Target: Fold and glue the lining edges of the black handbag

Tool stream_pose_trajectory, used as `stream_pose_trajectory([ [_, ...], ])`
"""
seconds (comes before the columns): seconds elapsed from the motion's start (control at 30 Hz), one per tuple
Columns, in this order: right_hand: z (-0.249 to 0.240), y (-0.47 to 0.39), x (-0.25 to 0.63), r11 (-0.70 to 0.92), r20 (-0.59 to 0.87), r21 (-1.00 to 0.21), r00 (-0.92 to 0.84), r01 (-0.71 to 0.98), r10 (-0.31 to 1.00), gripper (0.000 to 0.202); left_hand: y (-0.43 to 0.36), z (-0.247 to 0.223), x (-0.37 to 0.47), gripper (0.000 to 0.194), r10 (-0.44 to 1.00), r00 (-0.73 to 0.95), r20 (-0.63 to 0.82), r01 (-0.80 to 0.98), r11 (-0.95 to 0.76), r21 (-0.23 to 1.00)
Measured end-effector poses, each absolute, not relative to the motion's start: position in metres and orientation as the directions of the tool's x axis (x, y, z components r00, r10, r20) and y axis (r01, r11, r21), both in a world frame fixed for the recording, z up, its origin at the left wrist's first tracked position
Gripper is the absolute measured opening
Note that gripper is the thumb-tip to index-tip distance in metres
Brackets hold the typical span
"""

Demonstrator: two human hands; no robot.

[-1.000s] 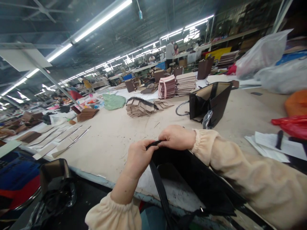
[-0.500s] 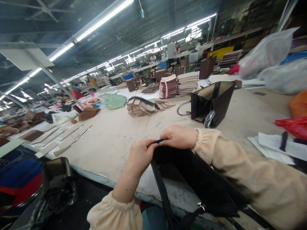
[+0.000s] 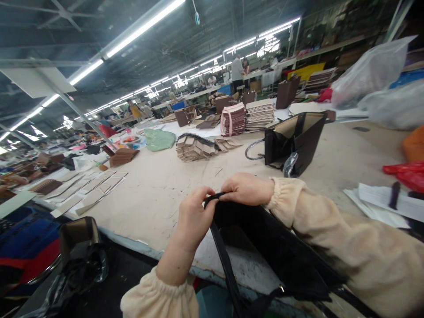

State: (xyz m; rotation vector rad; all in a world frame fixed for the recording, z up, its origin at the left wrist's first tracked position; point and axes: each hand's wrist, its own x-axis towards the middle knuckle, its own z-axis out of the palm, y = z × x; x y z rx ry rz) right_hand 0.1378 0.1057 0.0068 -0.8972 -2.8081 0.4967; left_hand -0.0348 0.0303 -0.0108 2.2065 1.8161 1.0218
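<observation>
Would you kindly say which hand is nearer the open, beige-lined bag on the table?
Right: the right hand is on the near side of that bag, to its left; the left hand is farther left.

In front of me, a broad beige worktable (image 3: pixel 142 194) with chipped blue-grey trim bears an open dark-brown boxy bag (image 3: pixel 309 148), a crumpled green plastic bag (image 3: pixel 159 140), pale rectangular panels (image 3: pixel 96 194) and white paper sheets (image 3: pixel 377 195).
</observation>
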Motion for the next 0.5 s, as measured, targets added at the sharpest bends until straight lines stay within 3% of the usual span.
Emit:
stream_pose_trajectory([
  [0.23, 0.0082, 0.1036, 0.1382, 0.767, 0.041, -0.354, -0.811, 0.535, 0.584, 0.032, 0.0342, -0.0124, -0.0375, 0.016, 0.929, 0.074, 0.362, 0.811, -0.267, 0.52],
  [0.5, 0.0078, 0.1068, 0.1372, 0.768, 0.02, -0.359, -0.818, 0.53, 0.575, 0.03, 0.0348, -0.0186, -0.0413, 0.02, 0.959, -0.014, 0.281, 0.698, -0.192, 0.69],
])
